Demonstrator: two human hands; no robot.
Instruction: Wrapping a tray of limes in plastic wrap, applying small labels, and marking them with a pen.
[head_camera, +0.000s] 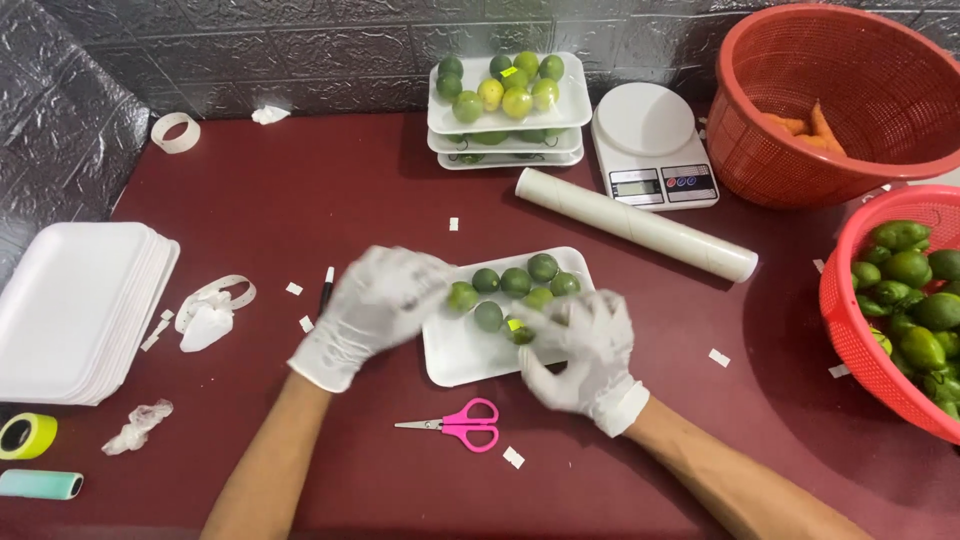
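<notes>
A white foam tray (460, 355) lies on the dark red table with several green limes (515, 282) lined up along its far side. My left hand (375, 305), in a white glove, hovers at the tray's left edge, its fingers touching the leftmost lime (463, 296). My right hand (580, 345), also gloved, rests over the tray's right half, its fingers around a lime (519, 332). Both hands are blurred by motion.
Pink scissors (465, 424) lie just below the tray. Filled lime trays (508, 100) are stacked at the back, beside a kitchen scale (650, 145) and a film roll (635, 224). Red baskets (850, 300) stand right. Empty trays (75, 310) and tape rolls (27, 435) lie left.
</notes>
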